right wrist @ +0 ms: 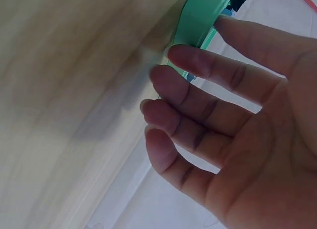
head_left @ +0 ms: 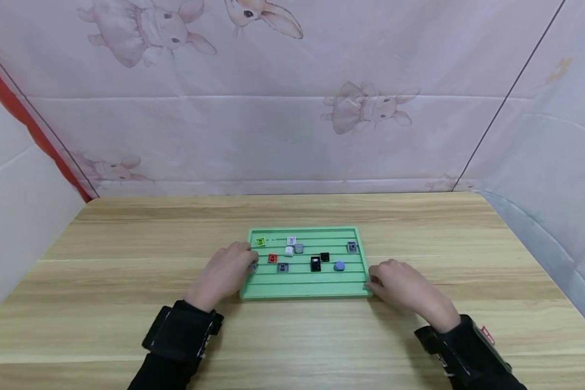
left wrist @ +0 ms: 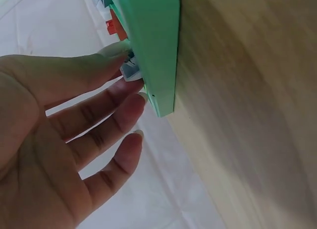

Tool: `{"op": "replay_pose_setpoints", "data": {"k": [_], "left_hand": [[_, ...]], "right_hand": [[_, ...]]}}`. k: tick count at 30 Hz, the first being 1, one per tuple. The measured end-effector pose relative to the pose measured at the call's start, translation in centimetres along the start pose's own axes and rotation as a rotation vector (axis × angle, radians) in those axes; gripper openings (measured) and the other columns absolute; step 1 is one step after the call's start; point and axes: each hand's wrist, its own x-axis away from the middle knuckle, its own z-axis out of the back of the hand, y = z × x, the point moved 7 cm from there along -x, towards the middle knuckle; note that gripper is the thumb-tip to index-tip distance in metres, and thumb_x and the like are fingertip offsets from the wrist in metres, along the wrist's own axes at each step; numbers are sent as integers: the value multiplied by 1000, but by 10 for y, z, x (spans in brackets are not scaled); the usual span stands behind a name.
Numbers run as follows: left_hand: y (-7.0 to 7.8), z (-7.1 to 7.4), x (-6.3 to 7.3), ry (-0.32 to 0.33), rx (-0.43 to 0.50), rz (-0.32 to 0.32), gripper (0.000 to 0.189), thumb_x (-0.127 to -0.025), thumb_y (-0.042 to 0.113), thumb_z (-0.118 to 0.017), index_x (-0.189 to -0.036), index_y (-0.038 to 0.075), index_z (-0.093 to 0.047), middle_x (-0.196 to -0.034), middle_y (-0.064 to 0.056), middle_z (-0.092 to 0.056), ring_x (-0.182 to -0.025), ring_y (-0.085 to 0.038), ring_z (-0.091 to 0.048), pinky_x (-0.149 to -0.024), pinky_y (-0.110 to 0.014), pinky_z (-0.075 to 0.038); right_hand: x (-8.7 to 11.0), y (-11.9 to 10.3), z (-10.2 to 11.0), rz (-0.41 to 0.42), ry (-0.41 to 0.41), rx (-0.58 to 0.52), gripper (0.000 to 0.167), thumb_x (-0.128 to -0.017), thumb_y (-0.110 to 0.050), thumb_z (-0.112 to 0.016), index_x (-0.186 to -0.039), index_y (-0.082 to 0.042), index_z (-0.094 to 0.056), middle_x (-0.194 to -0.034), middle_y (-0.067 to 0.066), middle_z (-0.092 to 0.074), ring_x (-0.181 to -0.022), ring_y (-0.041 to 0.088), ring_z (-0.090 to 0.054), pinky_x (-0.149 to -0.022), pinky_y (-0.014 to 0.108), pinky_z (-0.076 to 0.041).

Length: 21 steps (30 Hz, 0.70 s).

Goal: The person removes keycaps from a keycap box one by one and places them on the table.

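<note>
A green tray (head_left: 302, 291) with raised ridges lies on the table and carries several small keycaps. At its left edge my left hand (head_left: 226, 271) pinches a pale grey keycap (left wrist: 131, 70) between thumb and index finger, the other fingers loosely bent beside the tray's side. My right hand (head_left: 402, 284) grips the tray's near right corner, thumb on the rim and index finger against the outer wall. Between the hands sit a red keycap (head_left: 272, 258), a yellow-green keycap (head_left: 260, 242), a black keycap (head_left: 315, 264) and a blue-violet keycap (head_left: 339, 266).
The wooden table (head_left: 151, 244) extends around the tray on all sides. Behind it hangs a pale cloth (head_left: 273, 146) printed with rabbits, and white cloth sides (head_left: 556, 179) stand left and right. A grey keycap (head_left: 352, 247) lies near the tray's far right.
</note>
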Motion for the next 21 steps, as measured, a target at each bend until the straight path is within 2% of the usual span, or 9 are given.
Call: {"op": "replay_pose_setpoints", "data": {"k": [10,14,21], "left_hand": [[-2,2,-1,13,48,32,9,-79,2,-68,-87,3,-64,-85,-7,-61,-80,-21,-57,-71,-33,-47],[-2,4,1,36,73,44,8,-79,0,-68,-84,3,-62,-81,-5,-60,-74,-17,-56,-66,-30,-46],[0,9,11,49,107,37,11,-81,-2,-64,-80,5,-56,-70,1,-53,-59,-11,-44,-53,-25,-39]], "right_hand": [[0,0,0,0,-3,-15,19,-84,-14,-65,-69,-10,-54,-58,-4,-42,-53,9,-36,-49,23,-31],[1,0,0,2,1,-17,19,-83,-13,-65,-69,-10,-53,-58,-4,-42,-53,9,-36,-49,23,-31],[1,-1,2,13,5,-14,20,-83,-13,-66,-68,-10,-53,-58,-4,-42,-53,9,-36,-49,23,-31]]}}
